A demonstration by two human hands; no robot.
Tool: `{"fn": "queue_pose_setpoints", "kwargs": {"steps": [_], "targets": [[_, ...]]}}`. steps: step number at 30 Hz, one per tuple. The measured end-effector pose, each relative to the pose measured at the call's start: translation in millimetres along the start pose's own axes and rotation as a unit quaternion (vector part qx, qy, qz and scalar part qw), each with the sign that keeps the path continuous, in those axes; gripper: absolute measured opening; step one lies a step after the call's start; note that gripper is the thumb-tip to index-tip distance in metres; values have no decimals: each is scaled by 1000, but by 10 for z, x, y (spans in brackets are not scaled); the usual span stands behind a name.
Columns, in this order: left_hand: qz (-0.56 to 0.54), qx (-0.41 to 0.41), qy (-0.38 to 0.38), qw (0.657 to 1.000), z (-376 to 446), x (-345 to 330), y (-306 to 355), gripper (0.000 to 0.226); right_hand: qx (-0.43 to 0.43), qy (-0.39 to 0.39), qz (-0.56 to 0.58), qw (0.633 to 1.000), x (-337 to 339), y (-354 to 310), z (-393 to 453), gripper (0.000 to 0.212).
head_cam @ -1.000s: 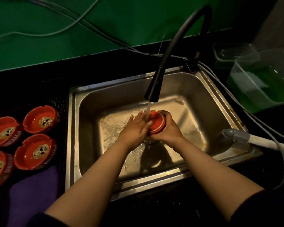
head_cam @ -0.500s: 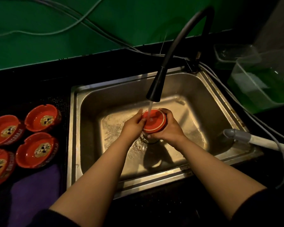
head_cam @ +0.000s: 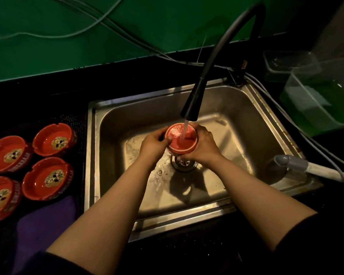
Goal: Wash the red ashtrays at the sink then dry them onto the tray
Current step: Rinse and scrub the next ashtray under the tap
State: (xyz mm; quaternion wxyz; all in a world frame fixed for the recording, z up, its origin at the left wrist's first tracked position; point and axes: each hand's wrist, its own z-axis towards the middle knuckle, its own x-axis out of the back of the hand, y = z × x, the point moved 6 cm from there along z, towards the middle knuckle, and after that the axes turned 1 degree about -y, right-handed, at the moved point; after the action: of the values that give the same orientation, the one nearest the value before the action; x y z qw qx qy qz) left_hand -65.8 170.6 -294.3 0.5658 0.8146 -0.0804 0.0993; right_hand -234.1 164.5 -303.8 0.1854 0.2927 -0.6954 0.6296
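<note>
A single wide-angle view, worn on the person's head, looks forward and steeply down from close above the steel sink [head_cam: 246, 108], which fills the middle. Both forearms enter from the near edge and reach to the centre, so the left hand [head_cam: 153, 143] and right hand [head_cam: 204, 143] sit close under the lens. The dark surface [head_cam: 127, 80] runs along the far side, with the green wall [head_cam: 167, 22] across the top. Straight edges bow outward toward the borders. No second view shares the scene.
</note>
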Motion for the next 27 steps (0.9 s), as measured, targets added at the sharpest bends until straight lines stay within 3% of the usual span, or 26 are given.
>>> {"fn": "queue_pose_setpoints", "kwargs": {"steps": [5, 12, 17, 22, 25, 27], "targets": [[-35, 11, 2, 999, -126, -140, -224, 46, -1, -11, -10, 1000, -5, 146, -150, 110], [-18, -7, -14, 1000, -41, -144, 91, 43, -36, -13, 67, 997, 94, 139, -20, 117], [-64, 0, -13, 998, -97, 28, -22, 32, -49, -60, 112, 991, -50, 43, -72, 99], [-86, 52, -25, 995, -105, -63, -253, 24, -140, -125, 188, 964, -197, 248, -223, 102], [-75, 60, -57, 994, -88, -166, -244, 31, -186, -160, 224, 943, -200, 350, -268, 106], [-74, 61, -70, 993, -65, -223, -194, 36, -201, -175, 269, 925, -175, 368, -276, 91]]}}
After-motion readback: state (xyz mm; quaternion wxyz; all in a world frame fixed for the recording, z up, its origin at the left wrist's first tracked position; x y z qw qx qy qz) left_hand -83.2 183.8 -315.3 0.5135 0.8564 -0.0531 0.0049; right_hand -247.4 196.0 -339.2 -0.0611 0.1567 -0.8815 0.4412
